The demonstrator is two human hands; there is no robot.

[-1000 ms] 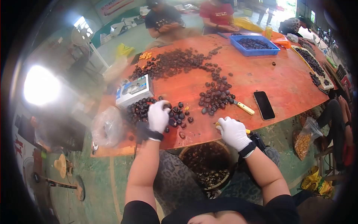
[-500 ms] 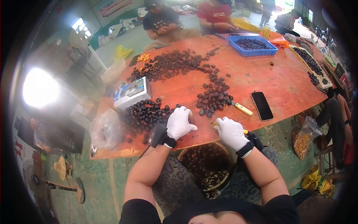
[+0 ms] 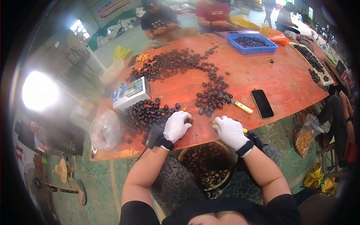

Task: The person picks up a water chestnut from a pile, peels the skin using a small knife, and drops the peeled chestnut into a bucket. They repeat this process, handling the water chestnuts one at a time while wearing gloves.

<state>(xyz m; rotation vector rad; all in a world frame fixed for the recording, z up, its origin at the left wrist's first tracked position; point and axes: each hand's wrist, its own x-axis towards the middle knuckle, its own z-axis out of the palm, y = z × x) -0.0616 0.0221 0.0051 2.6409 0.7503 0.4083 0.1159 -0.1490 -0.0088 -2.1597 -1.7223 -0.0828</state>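
My left hand [image 3: 177,126], in a white glove, pinches a dark brown nut [image 3: 189,120] at the table's near edge. Beside its fingers, a small yellow kernel [image 3: 183,109] lies at the rim of a heap of dark shiny nuts [image 3: 148,112]. My right hand [image 3: 229,131], gloved too, is closed around a yellow-handled tool [image 3: 245,130]; its working end is mostly covered by my fingers. The two hands are apart. Ahead of them lies a second cluster of nuts [image 3: 213,95], with a pale-handled knife [image 3: 242,107] touching its right side.
A black phone [image 3: 262,104] lies right on the red table [image 3: 174,90]. A printed box [image 3: 131,93] and plastic bag [image 3: 106,129] stand left. Farther back are a blue tray [image 3: 252,50] and two seated people. Below the edge, a round container [image 3: 225,183] holds dark scraps.
My left hand has shifted slightly left and turned, so the dark nut in its fingers and the yellow kernel beside it now show. The right hand keeps its grip, barely moved.
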